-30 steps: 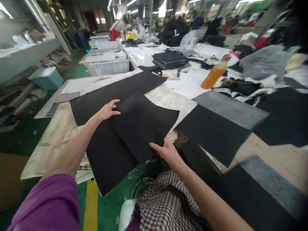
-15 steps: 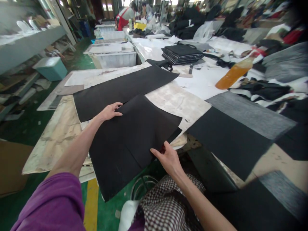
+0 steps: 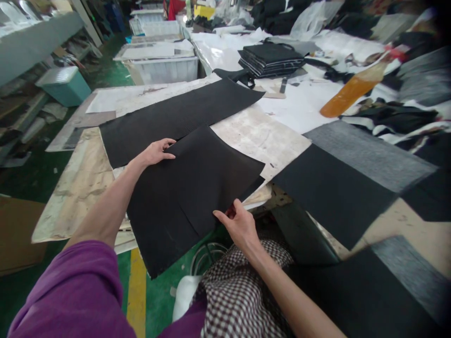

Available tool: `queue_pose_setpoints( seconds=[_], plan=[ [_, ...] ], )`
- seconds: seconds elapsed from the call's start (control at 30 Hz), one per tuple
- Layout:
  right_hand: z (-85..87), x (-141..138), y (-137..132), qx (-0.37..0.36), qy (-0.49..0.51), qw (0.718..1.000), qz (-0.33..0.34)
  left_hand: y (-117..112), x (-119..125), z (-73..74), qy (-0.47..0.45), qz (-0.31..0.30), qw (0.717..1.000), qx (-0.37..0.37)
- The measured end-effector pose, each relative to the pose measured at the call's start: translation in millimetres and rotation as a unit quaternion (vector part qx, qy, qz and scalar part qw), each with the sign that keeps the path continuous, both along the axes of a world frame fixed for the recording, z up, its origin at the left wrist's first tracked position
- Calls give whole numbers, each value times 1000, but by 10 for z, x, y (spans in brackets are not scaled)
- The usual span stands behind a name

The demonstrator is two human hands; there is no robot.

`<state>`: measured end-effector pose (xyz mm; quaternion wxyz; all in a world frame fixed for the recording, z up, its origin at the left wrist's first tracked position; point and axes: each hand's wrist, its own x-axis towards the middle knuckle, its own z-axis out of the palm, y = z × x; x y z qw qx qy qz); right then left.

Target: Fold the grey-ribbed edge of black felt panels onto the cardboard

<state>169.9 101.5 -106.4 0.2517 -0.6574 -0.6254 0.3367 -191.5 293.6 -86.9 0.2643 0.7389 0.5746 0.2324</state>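
Observation:
I hold a black fabric panel (image 3: 207,173) by two corners over the near edge of the worktable (image 3: 260,136). My left hand (image 3: 157,151) pinches its far left corner, thumb on top. My right hand (image 3: 237,226) grips its near edge, fingers curled under the cloth. The panel lies on top of another black piece (image 3: 158,230) that hangs off the table's edge. A long black strip (image 3: 176,117) lies flat just beyond my left hand.
More black and grey fabric pieces (image 3: 334,188) cover the table to the right. An orange bottle (image 3: 348,91) lies further back, near a stack of black panels (image 3: 271,58). White bins (image 3: 165,70) and a teal box (image 3: 65,84) stand at the left, over a green floor.
The top panel has slid a little towards me and settled lower on the piece beneath. My right hand shifted slightly left along its near edge. The view tilted down.

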Motion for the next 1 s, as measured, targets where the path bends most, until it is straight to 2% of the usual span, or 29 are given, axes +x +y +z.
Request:
queue_pose_setpoints(
  seconds=[0.4, 0.6, 1.0],
  plan=[
    [34, -5, -48, 2, -47, 999, 18, 3, 4, -48, -11, -10, 1000, -5],
    [22, -30, -52, 7, -81, 996, 30, -9, 21, -7, -20, -13, 1000, -15],
    [-16, -7, -56, 17, -80, 996, 35, -35, 84, 79, 13, 7, 1000, -10]
  ],
)
